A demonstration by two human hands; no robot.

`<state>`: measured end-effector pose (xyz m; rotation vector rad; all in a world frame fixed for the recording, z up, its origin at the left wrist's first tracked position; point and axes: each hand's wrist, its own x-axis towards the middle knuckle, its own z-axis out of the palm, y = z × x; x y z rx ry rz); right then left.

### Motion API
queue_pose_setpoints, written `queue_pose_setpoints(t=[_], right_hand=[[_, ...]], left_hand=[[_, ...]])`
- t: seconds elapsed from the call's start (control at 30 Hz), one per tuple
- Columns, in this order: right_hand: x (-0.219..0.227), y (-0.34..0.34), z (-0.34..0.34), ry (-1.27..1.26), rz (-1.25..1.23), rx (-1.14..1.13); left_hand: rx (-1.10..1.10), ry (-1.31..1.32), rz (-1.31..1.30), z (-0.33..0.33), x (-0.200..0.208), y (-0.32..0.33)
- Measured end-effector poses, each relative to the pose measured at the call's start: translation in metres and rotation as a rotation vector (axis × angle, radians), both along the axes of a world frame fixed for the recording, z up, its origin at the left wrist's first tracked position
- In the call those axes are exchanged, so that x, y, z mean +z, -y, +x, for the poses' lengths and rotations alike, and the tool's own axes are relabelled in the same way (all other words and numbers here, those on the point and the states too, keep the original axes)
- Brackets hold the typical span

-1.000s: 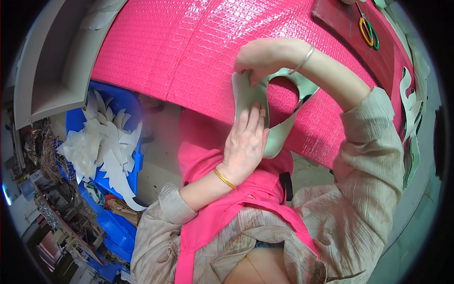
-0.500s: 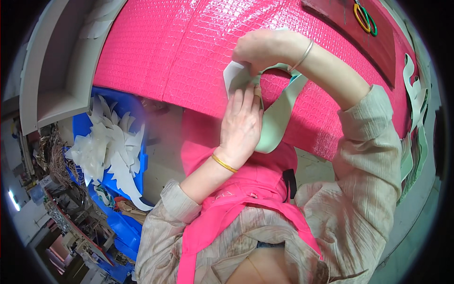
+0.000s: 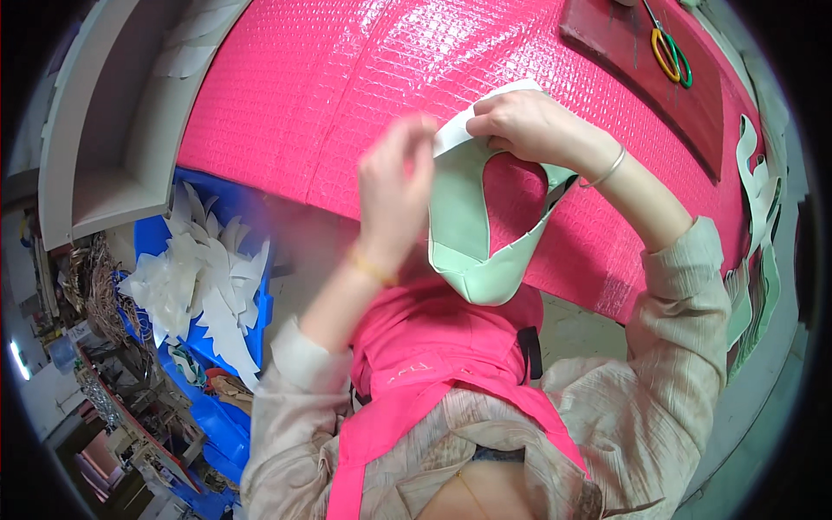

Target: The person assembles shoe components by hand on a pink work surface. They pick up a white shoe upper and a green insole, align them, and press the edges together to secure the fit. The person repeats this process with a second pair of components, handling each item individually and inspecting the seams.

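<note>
A pale green piece with a seam down it and an open loop, looking like a shoe upper (image 3: 458, 212), hangs over the near edge of the pink table. Its rounded, seamed end points toward me. Along its far edge runs a white strip (image 3: 454, 132). My right hand (image 3: 524, 126) is closed, pinching that far edge at the strip, thumb tucked beneath the fingers. Beside the strip's left end is my left hand (image 3: 394, 186), raised and smeared by motion; whether its fingers touch the piece cannot be made out.
Pink quilted plastic covers the table (image 3: 286, 104). At the far right a dark red board (image 3: 676, 104) bears scissors (image 3: 669, 56) with yellow and green handles. Green strips (image 3: 758, 243) hang at the right edge. On the left stand a blue bin (image 3: 264, 321) of white cut pieces (image 3: 195, 277) and a grey shelf (image 3: 108, 186).
My left hand has lifted off the green piece and moved left and up. My right hand has shifted right and nearer, and the piece is now spread out with its white strip showing.
</note>
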<state>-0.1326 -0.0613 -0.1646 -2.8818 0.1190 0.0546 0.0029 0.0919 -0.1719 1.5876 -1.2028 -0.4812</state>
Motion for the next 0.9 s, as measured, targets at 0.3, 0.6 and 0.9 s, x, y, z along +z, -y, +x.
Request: queue_pose_setpoints(t=[0.3,0.6,0.9], right_hand=[[0.013,-0.037,-0.043,0.175,-0.129,0.144],[0.016,-0.016,0.024,-0.196,0.232,-0.106],[0.017,-0.012,0.056,-0.33,0.09,0.008]], left_hand=[[-0.293,0.583,0.121,0.03,-0.043,0.066],[-0.425,0.402,-0.157,-0.014,0.011,-0.041],[-0.271,0.593,0.217,-0.034,-0.025,-0.054]])
